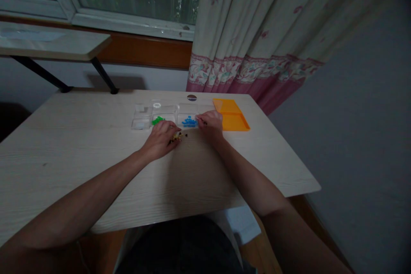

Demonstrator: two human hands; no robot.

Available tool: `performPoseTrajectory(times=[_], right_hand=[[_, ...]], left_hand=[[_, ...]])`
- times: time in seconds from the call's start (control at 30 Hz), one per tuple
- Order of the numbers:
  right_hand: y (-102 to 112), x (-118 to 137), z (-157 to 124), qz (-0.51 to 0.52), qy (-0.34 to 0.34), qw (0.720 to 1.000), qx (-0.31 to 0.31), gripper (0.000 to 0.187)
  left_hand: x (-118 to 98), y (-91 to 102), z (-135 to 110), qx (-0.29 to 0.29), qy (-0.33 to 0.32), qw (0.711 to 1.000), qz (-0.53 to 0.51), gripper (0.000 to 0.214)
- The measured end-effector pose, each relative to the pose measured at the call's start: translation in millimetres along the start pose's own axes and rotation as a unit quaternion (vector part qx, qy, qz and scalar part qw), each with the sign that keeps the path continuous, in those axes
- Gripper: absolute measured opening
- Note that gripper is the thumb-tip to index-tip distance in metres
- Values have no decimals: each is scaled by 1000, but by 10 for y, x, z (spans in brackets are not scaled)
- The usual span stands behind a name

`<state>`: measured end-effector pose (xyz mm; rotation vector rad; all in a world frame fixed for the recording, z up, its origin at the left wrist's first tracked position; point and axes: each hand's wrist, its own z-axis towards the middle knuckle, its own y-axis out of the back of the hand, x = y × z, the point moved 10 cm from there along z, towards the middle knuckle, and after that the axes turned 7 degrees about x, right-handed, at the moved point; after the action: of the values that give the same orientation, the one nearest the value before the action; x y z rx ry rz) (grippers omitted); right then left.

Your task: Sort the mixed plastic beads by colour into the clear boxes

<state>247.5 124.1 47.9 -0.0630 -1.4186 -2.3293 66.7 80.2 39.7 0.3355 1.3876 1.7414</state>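
Note:
My left hand (pixel 160 138) rests on the table with thumb and fingers curved apart around a small pile of yellowish and black pieces (pixel 176 138). One dark piece (pixel 186 135) lies just right of that pile. My right hand (pixel 212 125) is closed in a pinch over the right part of a clear compartment box (pixel 164 110); what its fingertips hold is too small to name. Blue pieces (pixel 189 122) sit in one compartment beside my right fingertips. Green pieces (pixel 158 120) fill part of another compartment, just beyond my left hand.
An orange tray (pixel 236 122) with raised edges lies right of the clear box, partly behind my right hand. A round dark sticker or disc (pixel 192 97) is near the back edge of the pale wooden table (pixel 128 188). A raised shelf (pixel 54 45) stands at back left, curtains (pixel 250 30) behind.

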Motion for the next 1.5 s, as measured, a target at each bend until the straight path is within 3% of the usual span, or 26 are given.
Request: performPoseTrajectory(times=[0.27,0.67,0.9,1.5], right_hand=[[-25,286,-32,5,74,997,30,24],[-38,282,-31,17,76,996,35,26],[-45,277,-35,19,79,996,31,28],[-69,278,-30,16,78,996,41,28]], left_hand=[[1,-46,3,14,-1,1000,17,34],[-30,-30,12,26,-3,1000,7,21],[13,-17,6,14,17,1000,17,30],[-56,-46,19,28,-22,999,-11,19]])
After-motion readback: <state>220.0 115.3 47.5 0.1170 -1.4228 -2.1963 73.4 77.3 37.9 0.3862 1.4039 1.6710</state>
